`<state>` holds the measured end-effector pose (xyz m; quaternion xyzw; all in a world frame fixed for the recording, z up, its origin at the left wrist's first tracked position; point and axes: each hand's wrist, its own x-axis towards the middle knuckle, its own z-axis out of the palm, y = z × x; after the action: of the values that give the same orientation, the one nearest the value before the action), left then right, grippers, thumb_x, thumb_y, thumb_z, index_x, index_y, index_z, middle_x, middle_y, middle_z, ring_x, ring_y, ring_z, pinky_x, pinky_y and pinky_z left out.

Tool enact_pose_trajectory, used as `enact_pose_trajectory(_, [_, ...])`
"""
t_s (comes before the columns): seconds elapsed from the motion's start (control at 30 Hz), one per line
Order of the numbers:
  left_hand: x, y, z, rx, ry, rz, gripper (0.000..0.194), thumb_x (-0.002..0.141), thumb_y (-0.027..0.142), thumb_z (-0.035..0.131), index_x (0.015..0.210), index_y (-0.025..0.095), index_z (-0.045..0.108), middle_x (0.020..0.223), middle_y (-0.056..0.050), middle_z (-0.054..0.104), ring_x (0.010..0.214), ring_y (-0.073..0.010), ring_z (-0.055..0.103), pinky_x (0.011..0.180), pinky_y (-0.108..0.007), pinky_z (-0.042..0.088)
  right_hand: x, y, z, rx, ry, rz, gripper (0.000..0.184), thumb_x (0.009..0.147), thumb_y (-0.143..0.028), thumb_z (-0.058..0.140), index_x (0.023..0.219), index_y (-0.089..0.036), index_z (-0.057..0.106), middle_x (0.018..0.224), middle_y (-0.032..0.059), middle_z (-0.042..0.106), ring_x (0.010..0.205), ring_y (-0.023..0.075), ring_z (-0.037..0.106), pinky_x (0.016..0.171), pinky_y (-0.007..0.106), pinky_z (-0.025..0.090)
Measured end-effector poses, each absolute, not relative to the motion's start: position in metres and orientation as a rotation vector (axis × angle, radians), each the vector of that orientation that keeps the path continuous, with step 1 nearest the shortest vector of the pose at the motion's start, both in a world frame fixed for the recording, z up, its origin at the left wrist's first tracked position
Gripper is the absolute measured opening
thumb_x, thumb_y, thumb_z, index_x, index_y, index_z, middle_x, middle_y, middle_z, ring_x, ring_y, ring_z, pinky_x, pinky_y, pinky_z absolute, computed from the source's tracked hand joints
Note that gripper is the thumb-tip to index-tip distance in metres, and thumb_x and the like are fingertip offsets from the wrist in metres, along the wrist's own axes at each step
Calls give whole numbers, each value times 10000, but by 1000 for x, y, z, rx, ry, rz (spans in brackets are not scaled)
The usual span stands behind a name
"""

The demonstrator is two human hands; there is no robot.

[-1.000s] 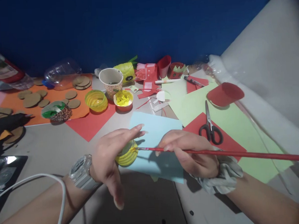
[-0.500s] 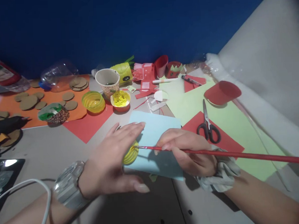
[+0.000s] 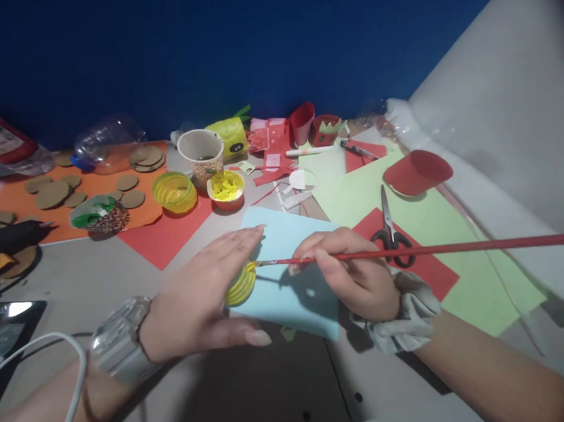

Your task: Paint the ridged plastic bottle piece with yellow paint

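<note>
My left hand (image 3: 200, 278) curves around a yellow ribbed plastic piece (image 3: 241, 285), its fingers stretched along the far side and its thumb apart below. The palm and fingers cover much of that piece. A long red paintbrush (image 3: 435, 249) is pinched in my right hand (image 3: 346, 274), pointing left. Its bristle end touches the upper right edge of the yellow piece. Beneath both hands lies a light blue paper sheet (image 3: 283, 230). Beyond my left hand stand a small tub of yellow paint (image 3: 226, 187), a patterned paper cup (image 3: 201, 155) with dark liquid, and a yellow-streaked clear cup (image 3: 174, 192).
Scissors (image 3: 391, 230) lie on red paper to the right, near a red paper-covered cup (image 3: 418, 172). Cardboard discs (image 3: 54, 194) and a clear plastic bottle (image 3: 111, 144) are on orange paper at left. A white cable (image 3: 78, 379) crosses my left forearm.
My left hand and the yellow piece have shifted slightly left. The brush has swung more level, its handle end rising, and its tip has moved up along the yellow piece's edge.
</note>
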<state>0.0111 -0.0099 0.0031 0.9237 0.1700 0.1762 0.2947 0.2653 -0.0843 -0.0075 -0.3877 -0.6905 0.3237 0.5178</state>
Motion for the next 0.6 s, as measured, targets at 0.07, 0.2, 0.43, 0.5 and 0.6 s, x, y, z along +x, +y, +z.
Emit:
enact_pose_trajectory(0.07, [8,-5,0,2421,443,462,953,893,812,361,1613,209,204,1636,-169,332,1481,-381,377,1215,-545,327,265,-85,-7,-930,-1606,794,125,965,-115,544,1002,-205,622,910,48,711,863,184,717,762,328,596])
enact_pose_trajectory(0.2, [4,3,-1,2358,398,439,999,854,851,383,1605,207,241,1652,-146,301,1501,-366,348,1237,-515,307,257,-84,-1,-882,-1461,948,142,1016,-182,499,927,-220,602,823,25,716,755,159,722,684,300,620])
enact_pose_trajectory(0.43, [2,4,6,2332,378,373,992,847,836,440,1600,217,256,1650,-157,297,1511,-359,331,1244,-521,287,251,-82,-3,-943,-1346,1022,122,1008,-270,559,914,-232,626,822,25,737,726,151,738,663,284,640])
enact_pose_trajectory(0.5, [1,5,5,2332,371,377,993,846,834,445,1603,222,246,1654,-154,291,1514,-362,324,1247,-522,280,252,-81,-5,-988,-1337,1006,123,1002,-278,573,908,-228,635,821,25,730,718,151,737,665,286,638])
enact_pose_trajectory(0.6, [1,5,3,2332,357,384,987,855,822,448,1613,237,210,1664,-145,267,1524,-362,299,1254,-518,267,254,-81,-5,-1010,-1332,988,130,1006,-261,568,908,-222,644,815,25,727,723,149,736,672,282,635])
